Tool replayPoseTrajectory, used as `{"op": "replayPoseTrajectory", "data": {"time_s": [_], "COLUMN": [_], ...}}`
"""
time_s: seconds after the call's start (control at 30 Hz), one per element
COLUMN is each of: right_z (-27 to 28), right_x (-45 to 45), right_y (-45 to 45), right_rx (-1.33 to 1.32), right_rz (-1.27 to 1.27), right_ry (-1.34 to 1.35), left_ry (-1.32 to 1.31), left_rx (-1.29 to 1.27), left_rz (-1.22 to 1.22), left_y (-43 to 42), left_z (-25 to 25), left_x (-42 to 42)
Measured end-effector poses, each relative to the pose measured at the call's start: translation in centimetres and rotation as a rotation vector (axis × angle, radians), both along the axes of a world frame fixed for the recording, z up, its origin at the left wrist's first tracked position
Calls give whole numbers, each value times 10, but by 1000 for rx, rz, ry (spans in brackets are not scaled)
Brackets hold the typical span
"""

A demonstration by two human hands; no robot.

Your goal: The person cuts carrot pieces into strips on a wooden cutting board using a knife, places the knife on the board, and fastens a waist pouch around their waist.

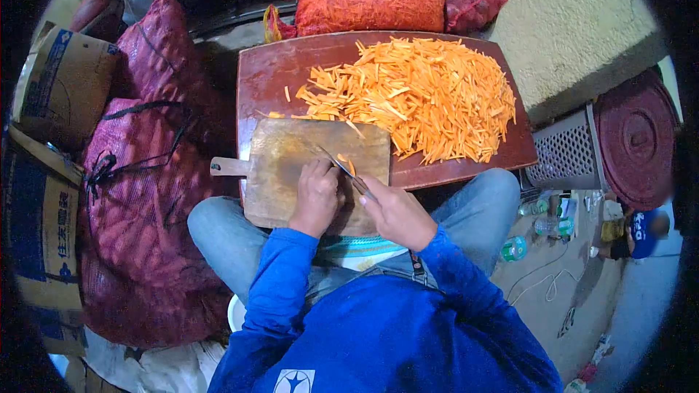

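We see the two hands close together over the right half of the board (280,167), which lies on the near left part of the table (266,69) and reaches past its edge toward the lap. The left hand (316,195) has its fingers curled inward, with the back of the hand toward us; the fingertips are hidden, so we cannot tell if they pinch something or only press on the wood. The right hand (402,217) is wrapped around the handle of the knife (339,165), its thumb lying along the near side. The blade points obliquely forward and to the left, just beside the left knuckles, and near it we notice a small orange piece (351,165). Both forearms, in blue sleeves (280,256), come inward from the body: the left one leans slightly to the right, while the right one slants more strongly to the left. Beyond the hands, we find the pile of orange strips (437,105) on the table, behind and to the right of the board.
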State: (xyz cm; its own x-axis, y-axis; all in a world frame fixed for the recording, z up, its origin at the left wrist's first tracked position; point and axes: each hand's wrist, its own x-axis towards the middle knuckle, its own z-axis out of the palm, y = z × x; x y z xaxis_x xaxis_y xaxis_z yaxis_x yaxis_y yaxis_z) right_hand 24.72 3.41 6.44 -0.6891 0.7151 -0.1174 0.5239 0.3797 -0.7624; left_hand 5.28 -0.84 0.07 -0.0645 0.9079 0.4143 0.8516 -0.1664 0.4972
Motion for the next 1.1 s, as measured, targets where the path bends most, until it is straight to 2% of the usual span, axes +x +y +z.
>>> {"op": "replayPoseTrajectory", "data": {"time_s": [0.07, 0.3, 0.4, 0.5, 0.57, 0.67, 0.8, 0.87, 1.0, 1.03, 1.1], "right_z": [-23, 3, -8, -11, 3, 15, 19, 0, -25, -7, 17], "right_x": [-6, 1, -5, -10, -3, 11, 22, 33, 41, 37, 31], "right_y": [9, 1, 8, 18, 15, 9, 8, 25, 82, 91, 90], "right_rx": [147, 48, 84, 130, 47, -32, -157, -83, 264, 254, 212], "right_rz": [50, 46, 14, 54, -59, -69, 39, 33, -150, -170, -208], "right_ry": [103, 37, 40, 161, 267, 251, 132, 76, 202, 81, 116], "left_ry": [-33, -69, -100, -118, -120, -79, -79, -49, 57, 61, 65], "left_rx": [21, -69, 25, -9, 13, 76, 69, 19, -59, -57, -82], "left_rz": [6, 37, 22, 23, 25, 149, 236, 286, 231, 237, 207], "left_y": [1, -1, 3, 5, 2, 5, 10, 8, 5, 4, 3], "left_z": [1, 1, 0, -6, -8, -1, 2, 10, -5, -3, 1], "left_x": [0, 1, 3, -5, -7, -14, -37, -42, -39, -40, -40]}}
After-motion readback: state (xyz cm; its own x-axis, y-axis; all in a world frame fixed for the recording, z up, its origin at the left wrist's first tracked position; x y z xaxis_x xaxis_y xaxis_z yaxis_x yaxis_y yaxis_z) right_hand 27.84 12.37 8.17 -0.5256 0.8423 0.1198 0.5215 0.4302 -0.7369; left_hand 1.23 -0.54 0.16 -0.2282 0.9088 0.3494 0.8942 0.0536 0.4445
